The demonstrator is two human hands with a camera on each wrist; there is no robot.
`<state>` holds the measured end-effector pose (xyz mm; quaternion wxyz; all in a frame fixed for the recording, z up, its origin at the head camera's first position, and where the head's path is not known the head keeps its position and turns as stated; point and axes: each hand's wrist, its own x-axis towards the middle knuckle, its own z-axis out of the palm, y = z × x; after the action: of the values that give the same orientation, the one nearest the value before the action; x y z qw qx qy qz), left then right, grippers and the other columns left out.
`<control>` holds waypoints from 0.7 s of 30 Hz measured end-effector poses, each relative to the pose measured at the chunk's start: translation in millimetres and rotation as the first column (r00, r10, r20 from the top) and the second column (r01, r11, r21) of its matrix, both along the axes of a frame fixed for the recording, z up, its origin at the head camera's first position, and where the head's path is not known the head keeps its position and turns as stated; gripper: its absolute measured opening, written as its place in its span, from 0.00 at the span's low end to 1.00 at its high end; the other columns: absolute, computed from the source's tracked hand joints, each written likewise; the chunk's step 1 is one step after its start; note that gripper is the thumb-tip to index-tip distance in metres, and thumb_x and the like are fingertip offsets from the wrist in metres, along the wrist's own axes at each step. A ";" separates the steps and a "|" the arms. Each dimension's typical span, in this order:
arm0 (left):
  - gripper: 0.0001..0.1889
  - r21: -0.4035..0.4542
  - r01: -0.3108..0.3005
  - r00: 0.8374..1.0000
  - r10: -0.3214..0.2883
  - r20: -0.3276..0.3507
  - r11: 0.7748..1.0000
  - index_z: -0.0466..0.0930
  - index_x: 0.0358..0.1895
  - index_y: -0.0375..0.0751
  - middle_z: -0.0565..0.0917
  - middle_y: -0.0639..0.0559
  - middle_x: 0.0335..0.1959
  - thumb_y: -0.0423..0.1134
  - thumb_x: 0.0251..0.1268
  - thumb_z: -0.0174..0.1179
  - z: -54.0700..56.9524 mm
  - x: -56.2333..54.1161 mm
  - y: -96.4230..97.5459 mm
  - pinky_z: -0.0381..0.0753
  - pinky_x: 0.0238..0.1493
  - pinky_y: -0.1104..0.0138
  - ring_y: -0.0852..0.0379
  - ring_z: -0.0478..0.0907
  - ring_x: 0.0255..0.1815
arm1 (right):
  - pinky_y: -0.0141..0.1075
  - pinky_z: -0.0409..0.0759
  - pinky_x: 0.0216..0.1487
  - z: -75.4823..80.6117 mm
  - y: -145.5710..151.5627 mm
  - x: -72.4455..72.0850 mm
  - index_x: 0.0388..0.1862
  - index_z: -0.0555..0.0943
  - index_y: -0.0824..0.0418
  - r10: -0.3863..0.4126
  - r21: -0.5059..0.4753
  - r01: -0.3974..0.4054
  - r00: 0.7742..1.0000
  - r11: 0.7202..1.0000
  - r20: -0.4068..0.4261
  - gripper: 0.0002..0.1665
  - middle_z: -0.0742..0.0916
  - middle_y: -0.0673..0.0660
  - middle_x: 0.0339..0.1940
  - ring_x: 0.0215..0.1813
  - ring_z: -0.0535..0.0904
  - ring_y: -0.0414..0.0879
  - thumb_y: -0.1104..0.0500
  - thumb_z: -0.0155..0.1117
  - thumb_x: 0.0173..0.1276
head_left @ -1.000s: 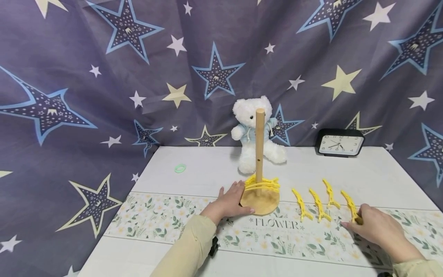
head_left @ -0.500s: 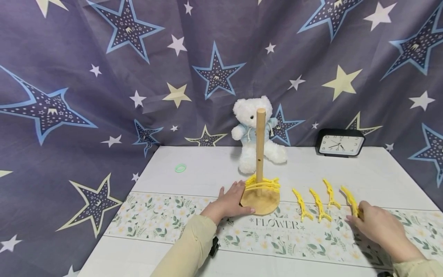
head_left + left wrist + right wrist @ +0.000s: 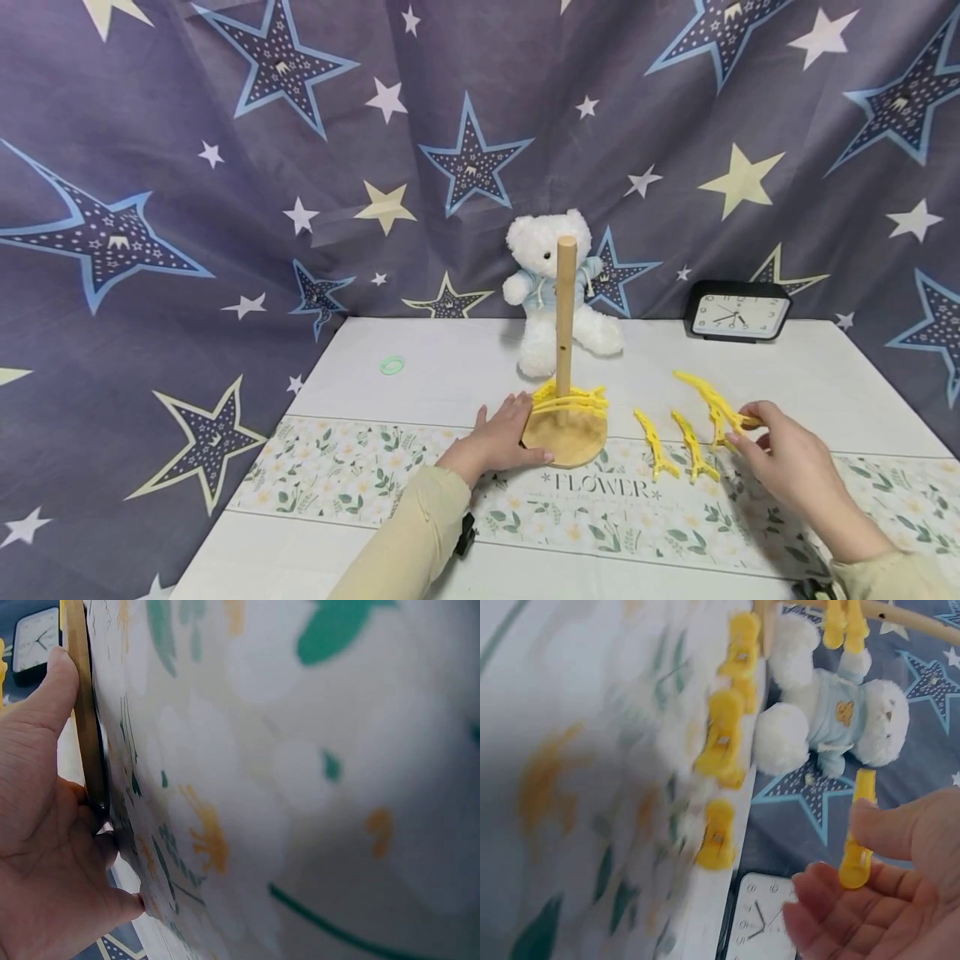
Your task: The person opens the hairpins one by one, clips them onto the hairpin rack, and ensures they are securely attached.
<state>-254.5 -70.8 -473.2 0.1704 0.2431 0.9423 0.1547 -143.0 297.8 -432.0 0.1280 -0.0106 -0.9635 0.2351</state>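
A wooden stand, an upright pole (image 3: 565,325) on a round base (image 3: 562,444), stands mid-table. My left hand (image 3: 495,435) holds the left side of that base, thumb along its front edge; the left wrist view shows fingers curling in at the base's rim (image 3: 88,720). Several yellow hair clips (image 3: 570,405) sit low around the pole. My right hand (image 3: 787,454) pinches another yellow hair clip (image 3: 855,866) between thumb and fingers by its handle end. In the head view that clip overlaps the rightmost of three clips lying in a row (image 3: 693,450) on the table.
Behind the stand a white teddy bear (image 3: 538,333) sits in a blue hoodie. A black clock (image 3: 738,312) stands at the back right, and a pale green ring (image 3: 392,365) lies at the back left. A floral runner (image 3: 352,467) crosses the table.
My right hand has picked up the rightmost hair clip and carried it up and left, over the neighbouring clip. The left hand stays on the stand's base.
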 end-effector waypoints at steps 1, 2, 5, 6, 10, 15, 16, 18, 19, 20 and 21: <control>0.56 -0.001 0.000 1.000 0.000 -0.001 1.000 0.40 0.80 0.45 0.42 0.52 0.80 0.72 0.58 0.56 -1.5 -0.8 0.1 0.30 0.73 0.44 0.54 0.35 0.79 | 0.47 0.76 0.28 1.3 -3.2 -0.4 0.52 0.74 0.70 0.010 -0.016 -0.011 1.000 1.000 -0.026 0.22 0.83 0.71 0.45 0.32 0.81 0.54 0.58 0.68 0.65; 0.56 -0.002 0.000 1.000 0.000 -0.002 1.000 0.40 0.80 0.45 0.41 0.53 0.80 0.72 0.58 0.56 -3.0 -1.5 0.2 0.30 0.73 0.44 0.54 0.35 0.79 | 0.45 0.76 0.27 3.0 -6.5 -0.8 0.53 0.75 0.69 0.018 -0.031 -0.019 0.999 0.999 -0.045 0.22 0.84 0.70 0.44 0.32 0.81 0.53 0.59 0.68 0.66; 0.56 -0.014 -0.003 1.000 0.003 0.001 1.000 0.39 0.80 0.46 0.40 0.54 0.80 0.71 0.58 0.56 -5.4 -3.1 0.5 0.29 0.73 0.45 0.55 0.34 0.79 | 0.39 0.76 0.26 8.4 -16.4 -2.3 0.54 0.76 0.65 0.043 -0.078 -0.050 0.994 0.996 -0.099 0.20 0.85 0.67 0.42 0.31 0.82 0.50 0.59 0.67 0.67; 0.55 -0.011 -0.005 1.000 0.005 -0.001 1.000 0.40 0.80 0.45 0.40 0.54 0.80 0.71 0.58 0.56 -5.9 -3.5 0.6 0.29 0.73 0.44 0.55 0.34 0.79 | 0.37 0.76 0.25 10.5 -19.6 -3.0 0.55 0.76 0.64 0.049 -0.093 -0.059 0.993 0.994 -0.110 0.20 0.85 0.66 0.42 0.31 0.81 0.50 0.59 0.67 0.67; 0.55 -0.011 -0.007 1.000 0.007 0.002 1.000 0.40 0.80 0.44 0.41 0.53 0.80 0.70 0.59 0.56 -4.9 -3.4 0.9 0.30 0.73 0.43 0.54 0.35 0.79 | 0.33 0.75 0.24 16.1 -31.8 -6.9 0.60 0.76 0.61 0.074 -0.143 -0.092 0.989 0.985 -0.127 0.22 0.85 0.65 0.46 0.32 0.81 0.47 0.58 0.65 0.69; 0.54 -0.024 -0.004 1.000 0.004 0.006 1.000 0.41 0.79 0.43 0.41 0.52 0.80 0.69 0.60 0.57 1.8 0.4 1.6 0.31 0.73 0.44 0.53 0.35 0.79 | 0.32 0.67 0.19 18.9 -46.3 -14.4 0.60 0.77 0.60 0.107 -0.145 -0.132 0.980 0.981 -0.165 0.23 0.86 0.59 0.35 0.22 0.72 0.40 0.58 0.67 0.67; 0.54 -0.025 -0.003 1.000 0.003 0.008 1.000 0.41 0.79 0.43 0.42 0.52 0.80 0.69 0.60 0.57 2.8 0.9 1.8 0.31 0.73 0.44 0.53 0.36 0.79 | 0.32 0.65 0.19 19.7 -49.2 -15.9 0.60 0.78 0.60 0.114 -0.142 -0.138 0.979 0.980 -0.167 0.23 0.84 0.56 0.30 0.20 0.69 0.39 0.58 0.67 0.67; 0.54 -0.024 -0.003 1.000 0.004 0.010 1.000 0.42 0.79 0.43 0.42 0.51 0.80 0.69 0.60 0.57 4.5 1.9 2.0 0.32 0.74 0.44 0.53 0.36 0.79 | 0.33 0.62 0.17 20.5 -55.0 -18.6 0.58 0.79 0.58 0.123 -0.121 -0.144 0.979 0.982 -0.165 0.21 0.78 0.50 0.20 0.17 0.63 0.40 0.57 0.67 0.68; 0.54 -0.023 -0.002 1.000 0.002 0.006 1.000 0.41 0.79 0.43 0.42 0.51 0.80 0.69 0.60 0.57 4.1 1.9 2.0 0.32 0.73 0.44 0.53 0.36 0.79 | 0.33 0.61 0.17 21.4 -57.8 -19.9 0.58 0.80 0.58 0.126 -0.115 -0.145 0.979 0.983 -0.163 0.20 0.74 0.49 0.17 0.16 0.62 0.40 0.57 0.66 0.68; 0.54 -0.023 -0.003 1.000 0.003 0.004 1.000 0.41 0.79 0.43 0.42 0.52 0.80 0.70 0.59 0.56 2.6 1.2 2.1 0.32 0.73 0.44 0.53 0.36 0.79 | 0.33 0.61 0.18 22.3 -60.6 -21.0 0.57 0.81 0.58 0.127 -0.109 -0.146 0.978 0.983 -0.163 0.19 0.72 0.48 0.15 0.15 0.61 0.40 0.57 0.66 0.68; 0.55 -0.018 -0.005 1.000 0.005 0.001 1.000 0.42 0.79 0.44 0.42 0.52 0.80 0.70 0.59 0.56 0.7 0.2 2.1 0.31 0.73 0.44 0.53 0.36 0.79 | 0.34 0.61 0.18 23.0 -63.3 -22.2 0.56 0.81 0.58 0.130 -0.102 -0.148 0.977 0.984 -0.168 0.18 0.72 0.48 0.15 0.16 0.61 0.40 0.58 0.65 0.69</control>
<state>-254.3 -68.7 -472.5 0.1724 0.2391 0.9442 0.1468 -165.2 234.5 -409.0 0.1876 0.0687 -0.9334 0.2982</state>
